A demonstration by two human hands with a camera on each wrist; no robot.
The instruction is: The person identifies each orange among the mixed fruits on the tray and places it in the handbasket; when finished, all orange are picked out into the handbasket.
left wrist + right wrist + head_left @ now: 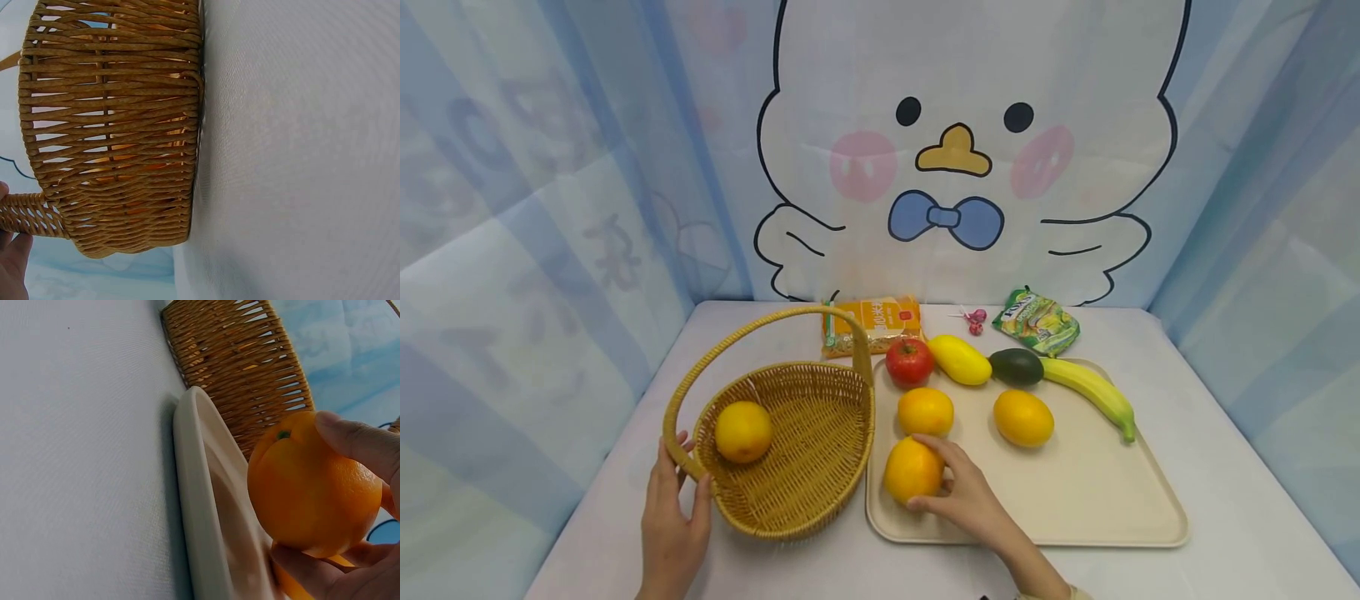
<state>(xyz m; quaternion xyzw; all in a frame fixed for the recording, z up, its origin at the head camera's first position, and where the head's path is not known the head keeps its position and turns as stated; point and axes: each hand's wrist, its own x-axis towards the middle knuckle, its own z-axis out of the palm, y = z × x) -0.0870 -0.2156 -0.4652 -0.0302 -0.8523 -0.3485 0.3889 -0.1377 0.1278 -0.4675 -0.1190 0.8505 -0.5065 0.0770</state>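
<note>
My right hand (pixel 966 493) grips an orange (pixel 913 472) between thumb and fingers above the front left corner of the beige tray (pixel 1097 508); the right wrist view shows the held orange (pixel 312 487) with its green stem spot. My left hand (pixel 676 517) holds the handle of the wicker basket (pixel 805 517) near its left base, and in the left wrist view its fingertips touch the handle (pixel 31 215). Inside the basket, toward the left, lies one orange fruit (pixel 743 432). On the tray behind the held orange sits another orange fruit (pixel 926 412).
A yellow lemon-like fruit (pixel 1023 418), a red apple (pixel 910 362), a yellow oval fruit (pixel 959 360), a dark green avocado (pixel 1017 367) and a banana (pixel 1093 392) lie on the tray. Behind are an orange packet (pixel 880 321), lollipops (pixel 976 321) and a green bag (pixel 1037 322).
</note>
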